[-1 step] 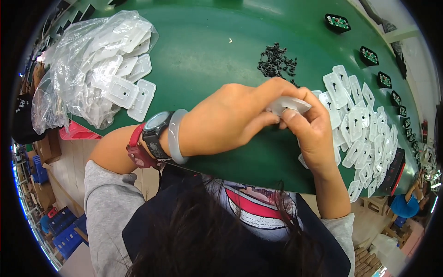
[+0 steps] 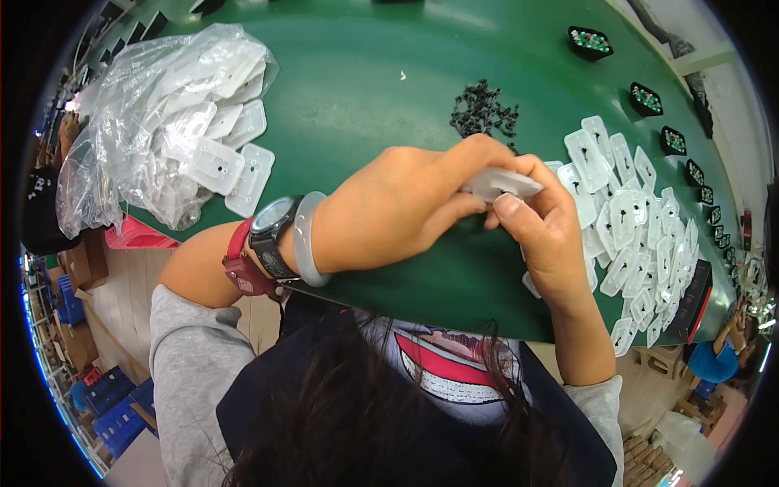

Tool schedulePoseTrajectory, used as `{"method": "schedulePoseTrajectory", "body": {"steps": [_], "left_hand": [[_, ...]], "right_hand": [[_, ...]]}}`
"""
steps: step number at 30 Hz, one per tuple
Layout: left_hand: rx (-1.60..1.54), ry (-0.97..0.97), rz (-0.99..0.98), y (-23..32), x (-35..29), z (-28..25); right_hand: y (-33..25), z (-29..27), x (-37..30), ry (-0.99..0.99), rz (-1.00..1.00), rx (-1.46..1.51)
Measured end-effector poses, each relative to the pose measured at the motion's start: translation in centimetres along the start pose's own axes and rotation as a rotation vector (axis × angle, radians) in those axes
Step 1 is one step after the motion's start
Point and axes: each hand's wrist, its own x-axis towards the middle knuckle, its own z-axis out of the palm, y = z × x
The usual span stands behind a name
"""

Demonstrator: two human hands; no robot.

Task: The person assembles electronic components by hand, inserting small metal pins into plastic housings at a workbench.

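Observation:
Both hands meet over the green table, closed on one translucent white plastic cover plate [image 2: 501, 185]. My left hand [image 2: 398, 207] pinches its left end between thumb and fingers. Around the plate's right end curl the fingers of my right hand [image 2: 552, 231], its thumb pressing near a small dark spot at the lower edge. The fingers hide much of the plate. Just beyond them lies a pile of small black plastic parts [image 2: 484, 109]. To the right spreads a heap of similar white plates [image 2: 625, 219], many with a black part at the middle.
A clear plastic bag [image 2: 134, 105] spills more white plates [image 2: 250, 180] at the left. Small black trays with green contents [image 2: 590, 40] line the table's right side. A black box with a red edge [image 2: 694, 302] sits beside the heap. Another person in blue [image 2: 714, 363] is at far right.
My right thumb has shifted slightly at the plate's lower edge, and the plate has tilted a little. Both hands keep their hold. The whole view has shifted slightly.

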Motion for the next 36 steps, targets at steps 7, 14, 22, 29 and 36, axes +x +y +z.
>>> {"method": "schedulePoseTrajectory", "body": {"steps": [7,14,22,29,36], "left_hand": [[0.563,0.119,0.458,-0.7,0.8,-1.3],[0.727,0.012,0.751,-0.3,10.9,-4.2],[0.516,0.344,0.344,-12.3,28.5,5.3],[0.391,0.047,-0.034,-11.1,29.4,7.0],[0.071,0.058,-0.004,-1.7,16.8,-1.2]], "right_hand": [[-1.9,0.4,-0.3,-0.069,-0.069,0.065],[-1.3,-1.5,-0.2,0.185,-0.470,-0.400],[-0.8,-1.4,0.4,0.481,-1.013,-0.568],[0.0,-1.7,0.7,0.474,-1.081,-0.718],[0.2,-1.6,0.1,0.430,-1.065,-0.735]]}}
